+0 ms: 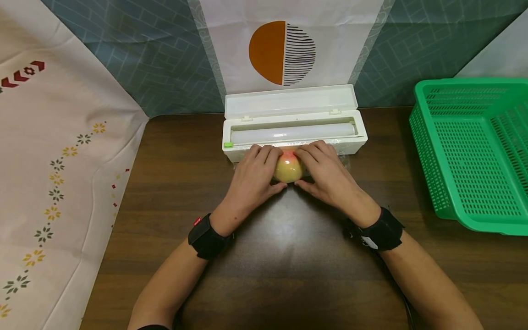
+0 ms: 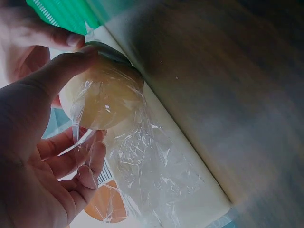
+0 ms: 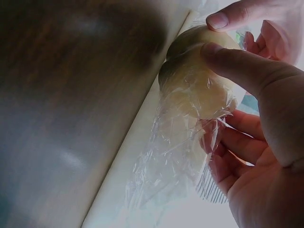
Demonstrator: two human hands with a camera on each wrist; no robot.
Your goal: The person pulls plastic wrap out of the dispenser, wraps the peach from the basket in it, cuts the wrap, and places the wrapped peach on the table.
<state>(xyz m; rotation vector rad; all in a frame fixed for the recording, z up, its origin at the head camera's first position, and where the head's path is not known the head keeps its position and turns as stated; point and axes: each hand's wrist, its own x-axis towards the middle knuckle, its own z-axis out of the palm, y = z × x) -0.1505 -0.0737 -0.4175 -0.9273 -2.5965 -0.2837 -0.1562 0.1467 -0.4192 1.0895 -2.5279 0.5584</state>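
Note:
A yellow peach with a pink top (image 1: pixel 288 169) is held between both hands, just in front of a white cling wrap dispenser (image 1: pixel 354 145). My left hand (image 1: pixel 255 173) grips its left side, thumb at the near edge and fingers curled toward the far side. From the right, my right hand (image 1: pixel 330 178) grips it the same way, the two thumb tips close together. Clear cling wrap (image 2: pixel 147 164) covers the peach and trails off wrinkled to both sides, along the dispenser's front. In the right wrist view, the peach's cleft (image 3: pixel 183 54) shows through the film.
The dispenser's lid (image 1: pixel 290 101) stands open at the back, with a white roll (image 1: pixel 293 133) lying inside. A green slatted basket (image 1: pixel 447 183) sits at the right of the brown wooden table (image 1: pixel 284 284). Patterned cloth (image 1: pixel 62 183) borders the left side.

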